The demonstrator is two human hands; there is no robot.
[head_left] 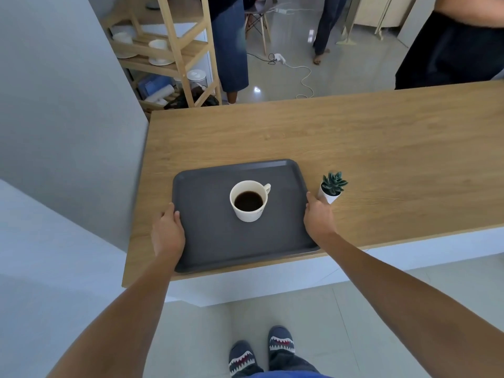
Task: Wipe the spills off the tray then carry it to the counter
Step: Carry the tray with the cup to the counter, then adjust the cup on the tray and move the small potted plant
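Now both hands grip the grey tray (218, 241) on the wooden bench (354, 148): left hand (167, 231) on its left rim, right hand (317, 216) on the right. Coffee cup (249, 200) sits mid-tray; small potted succulent (332, 186) just beside right hand.

No words, labels, brands or numbers can be read here. A faint dark mark sits low on the near side of the white cup (249, 201) on the tray (212, 241), too small to make out.
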